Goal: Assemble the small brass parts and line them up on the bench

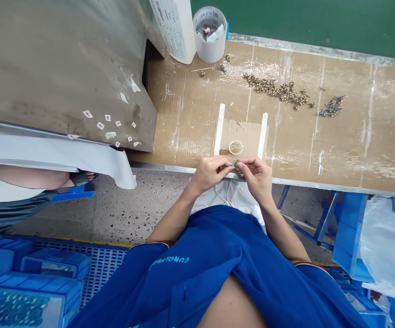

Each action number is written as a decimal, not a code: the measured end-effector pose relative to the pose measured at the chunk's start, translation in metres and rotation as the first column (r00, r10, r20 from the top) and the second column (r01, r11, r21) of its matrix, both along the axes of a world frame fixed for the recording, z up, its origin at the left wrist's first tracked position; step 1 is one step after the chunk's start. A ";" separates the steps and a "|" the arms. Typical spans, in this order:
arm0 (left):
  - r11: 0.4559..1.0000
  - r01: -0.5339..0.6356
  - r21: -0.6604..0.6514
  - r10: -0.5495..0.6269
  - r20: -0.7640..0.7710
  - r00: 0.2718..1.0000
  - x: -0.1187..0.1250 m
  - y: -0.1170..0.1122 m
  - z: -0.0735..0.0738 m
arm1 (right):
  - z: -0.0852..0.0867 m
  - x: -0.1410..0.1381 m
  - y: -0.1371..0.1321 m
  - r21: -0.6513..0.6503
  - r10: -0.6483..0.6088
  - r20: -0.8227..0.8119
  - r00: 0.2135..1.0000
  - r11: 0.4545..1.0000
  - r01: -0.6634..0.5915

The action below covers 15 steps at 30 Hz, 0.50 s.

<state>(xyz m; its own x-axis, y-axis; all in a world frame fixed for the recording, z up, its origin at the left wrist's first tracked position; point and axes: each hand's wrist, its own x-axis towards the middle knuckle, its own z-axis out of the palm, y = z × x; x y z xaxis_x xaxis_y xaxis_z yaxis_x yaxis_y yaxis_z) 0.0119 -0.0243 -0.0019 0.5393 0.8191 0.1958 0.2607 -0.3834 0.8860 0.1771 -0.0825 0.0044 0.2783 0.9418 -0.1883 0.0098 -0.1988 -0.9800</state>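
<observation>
Brass-and-blue small fitting [235, 163] pinched narrow between fingers [242, 167] of bare left hand [209, 174] and bare right hand [256, 177], just over edge of cardboard-covered tabletop [354, 150]; loose brass fittings [275, 89] beyond.

Left hand [209, 174] and right hand [256, 178] pinch a tiny metal fitting [235, 163].

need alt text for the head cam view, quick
A person's left hand and right hand pinch a small metal fitting over the edge of a cardboard-covered workbench. Beyond them lie a heap of brass fittings and a smaller pile of blue-tipped parts.
</observation>
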 end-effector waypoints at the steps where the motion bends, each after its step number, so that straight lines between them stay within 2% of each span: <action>1: 1.000 -0.001 -0.005 0.001 -0.003 1.000 0.000 0.000 0.000 | 0.000 -0.001 0.000 -0.009 -0.015 0.001 1.000 1.000 0.015; 5: 1.000 -0.002 -0.012 0.002 -0.007 1.000 0.000 -0.001 0.000 | 0.001 -0.001 0.001 -0.015 -0.041 -0.005 0.999 0.999 0.041; 15: 0.999 -0.002 -0.032 0.003 0.009 1.000 -0.001 -0.001 0.000 | 0.001 -0.001 0.000 -0.009 0.005 0.022 1.000 1.000 -0.004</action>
